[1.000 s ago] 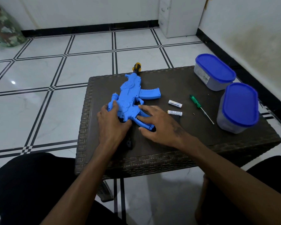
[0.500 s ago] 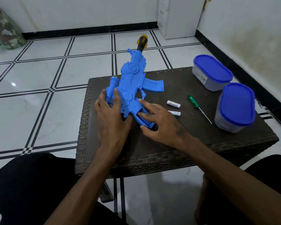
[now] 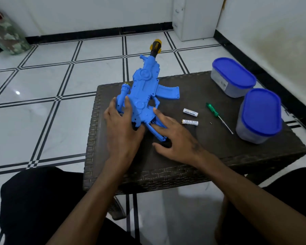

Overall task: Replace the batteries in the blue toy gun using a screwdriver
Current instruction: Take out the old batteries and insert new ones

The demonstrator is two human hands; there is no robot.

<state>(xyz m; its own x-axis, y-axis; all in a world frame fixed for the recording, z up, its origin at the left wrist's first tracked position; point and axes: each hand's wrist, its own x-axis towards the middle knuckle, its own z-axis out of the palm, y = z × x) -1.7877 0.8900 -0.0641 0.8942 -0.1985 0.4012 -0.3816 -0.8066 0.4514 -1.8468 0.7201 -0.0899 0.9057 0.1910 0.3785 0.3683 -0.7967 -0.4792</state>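
Head view: blue toy gun (image 3: 145, 91) tilted up off the dark woven worktop (image 3: 210, 156), muzzle end with its black-and-yellow tip raised toward the far floor tiles, stock end down near the worktop's middle. Left hand (image 3: 121, 124) wrapped round the gun's rear left side — fingers curled over the scope and body, gripping. Right hand (image 3: 173, 137) spread flat, fingers straight, fingertips pressing on the blue stock and grip area, thumb down on the worktop beside a small black piece; whether that piece is touched cannot be told.

Just right of the right hand, two white AA batteries (image 3: 190, 117) lying apart from each other, one nearer the far edge, one nearer. Further right, green-handled screwdriver (image 3: 219, 117) lying loose, tip pointing toward the near right. A tiny screw (image 3: 211, 123) between batteries and screwdriver shaft. Two grey containers with blue lids (image 3: 245, 96) at the worktop's right edge, the nearer one taller — lids on.
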